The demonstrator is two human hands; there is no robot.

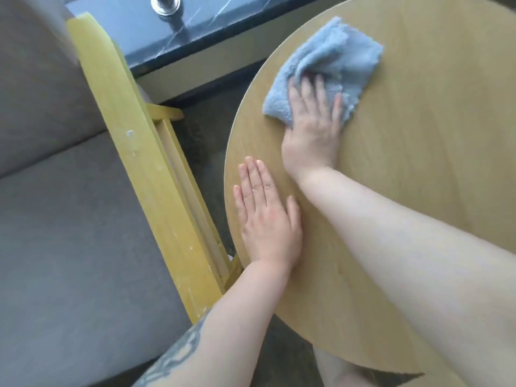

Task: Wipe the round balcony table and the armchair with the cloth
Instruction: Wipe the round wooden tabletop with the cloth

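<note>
The right hand (314, 118) presses flat, fingers spread, on the crumpled blue cloth (326, 65) on the round wooden table (418, 163), the left hand (266, 216) lying flat near its edge, beside the grey-cushioned, yellow-framed armchair (145, 169) below a dark marble ledge (195, 26).

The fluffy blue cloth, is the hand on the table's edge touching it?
Apart. The head view shows the left hand flat on the round wooden table, with bare tabletop between it and the fluffy blue cloth under the right hand.

Dark marbled ledge (178, 32) with metal post base (165, 4); dark floor (206, 141).
</note>
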